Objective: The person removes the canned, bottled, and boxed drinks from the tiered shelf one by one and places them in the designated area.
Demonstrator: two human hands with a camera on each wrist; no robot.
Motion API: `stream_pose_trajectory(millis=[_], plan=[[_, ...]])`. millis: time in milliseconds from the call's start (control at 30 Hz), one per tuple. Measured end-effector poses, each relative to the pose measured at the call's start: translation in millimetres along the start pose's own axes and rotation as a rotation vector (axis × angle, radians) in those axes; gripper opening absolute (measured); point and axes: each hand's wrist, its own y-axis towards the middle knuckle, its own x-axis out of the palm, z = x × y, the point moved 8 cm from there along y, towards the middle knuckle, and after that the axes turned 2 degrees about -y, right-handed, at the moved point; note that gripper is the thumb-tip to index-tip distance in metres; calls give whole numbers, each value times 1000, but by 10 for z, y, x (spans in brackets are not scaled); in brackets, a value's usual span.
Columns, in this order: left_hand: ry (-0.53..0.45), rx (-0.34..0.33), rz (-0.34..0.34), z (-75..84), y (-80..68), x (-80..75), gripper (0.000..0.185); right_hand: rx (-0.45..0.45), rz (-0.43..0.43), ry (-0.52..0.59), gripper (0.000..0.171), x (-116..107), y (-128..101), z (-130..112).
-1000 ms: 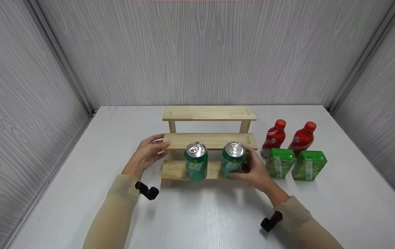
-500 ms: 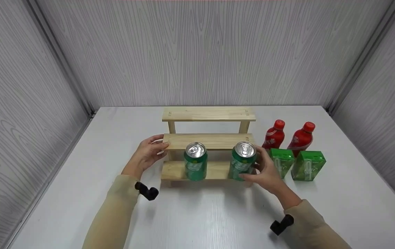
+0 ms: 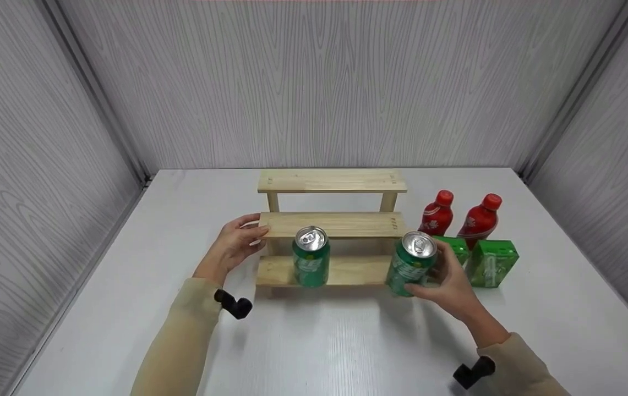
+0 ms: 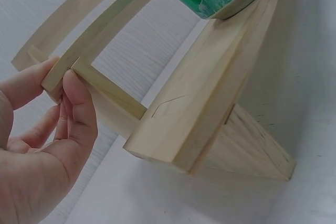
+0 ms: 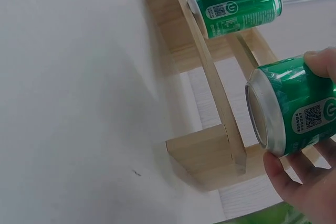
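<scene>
A three-tier wooden step rack stands on the white table. My left hand pinches the left end of its middle board between thumb and fingers, seen closely in the left wrist view. A green soda can stands upright on the lowest board, left of its middle. Beyond that board's right end, my right hand grips a second green soda can, thumb in front and fingers behind. This can tilts slightly, and its bare silver base shows apart from the rack in the right wrist view.
Right of the rack stand two red bottles with red caps. Two green drink cartons are in front of them, one partly hidden by my right hand. Grey wood-grain walls enclose the table at the back and sides.
My right hand has carried its can rightward along the lowest board, then off its right end and a little nearer me. The left hand, rack and other can stay in place.
</scene>
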Motion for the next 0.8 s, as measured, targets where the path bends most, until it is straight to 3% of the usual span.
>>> stream_pose_trajectory(millis=[267, 533, 800], plan=[[-5, 19, -18, 21, -7, 25, 61, -11, 23, -27, 88, -186, -185, -1], [1, 23, -30, 0, -27, 17, 62, 31, 68, -73, 91, -368, -350, 125], [-5, 29, -28, 25, -28, 21, 61, 94, 52, -140, 92, -479, -415, 248]])
